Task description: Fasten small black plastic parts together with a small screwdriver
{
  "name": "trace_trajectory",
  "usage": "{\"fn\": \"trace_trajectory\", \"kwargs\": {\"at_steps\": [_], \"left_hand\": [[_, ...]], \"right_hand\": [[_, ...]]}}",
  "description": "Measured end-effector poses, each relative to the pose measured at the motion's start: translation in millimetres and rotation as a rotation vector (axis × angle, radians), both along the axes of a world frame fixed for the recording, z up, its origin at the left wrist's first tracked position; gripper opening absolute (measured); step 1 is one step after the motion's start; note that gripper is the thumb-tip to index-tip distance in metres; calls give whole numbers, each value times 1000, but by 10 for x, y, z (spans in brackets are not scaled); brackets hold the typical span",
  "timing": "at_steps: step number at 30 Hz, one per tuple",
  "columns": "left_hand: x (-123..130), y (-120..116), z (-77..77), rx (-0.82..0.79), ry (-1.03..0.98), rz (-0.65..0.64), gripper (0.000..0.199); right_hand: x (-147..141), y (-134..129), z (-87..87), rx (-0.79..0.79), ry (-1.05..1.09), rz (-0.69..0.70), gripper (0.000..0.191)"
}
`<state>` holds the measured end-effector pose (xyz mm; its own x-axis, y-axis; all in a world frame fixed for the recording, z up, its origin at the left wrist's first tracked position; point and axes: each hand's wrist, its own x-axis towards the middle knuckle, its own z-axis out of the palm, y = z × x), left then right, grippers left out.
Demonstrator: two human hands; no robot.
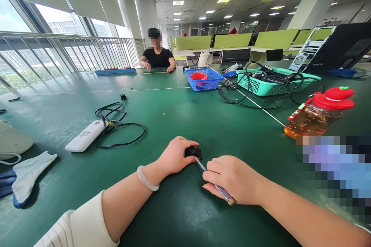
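My left hand point(175, 155) grips a small black block-like part point(192, 152) between thumb and fingers, just above or on the green table point(162, 216). What kind of part it is does not show clearly. In my right hand point(232, 179) is a screwdriver point(224, 194) with a clear handle. Its metal shaft points up and left, and the tip meets the near side of the black part. The fingers of my right hand wrap round the handle, whose end sticks out below the palm.
At left lie a white power strip point(85, 137) with a looped black cord and a glove point(32, 173). Ahead are a blue basket point(204, 81) and a green basket point(261, 89) of cables. A red-lidded bottle point(315, 117) stands right. A person point(158, 56) sits across the table.
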<state>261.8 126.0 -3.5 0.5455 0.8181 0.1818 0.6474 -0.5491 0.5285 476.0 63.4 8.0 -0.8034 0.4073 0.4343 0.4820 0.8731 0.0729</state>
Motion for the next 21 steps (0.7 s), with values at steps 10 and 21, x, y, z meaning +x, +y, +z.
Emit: {"fn": "trace_trajectory", "kwargs": {"at_steps": [10,21], "left_hand": [[-5,-13,1,12,-3,12,41],[-3,-13,-11,9,-15,11,40]], "right_hand": [[-12,-4,32,29,89,-25,22],[-6,5,23,59,140,-40,23]]}}
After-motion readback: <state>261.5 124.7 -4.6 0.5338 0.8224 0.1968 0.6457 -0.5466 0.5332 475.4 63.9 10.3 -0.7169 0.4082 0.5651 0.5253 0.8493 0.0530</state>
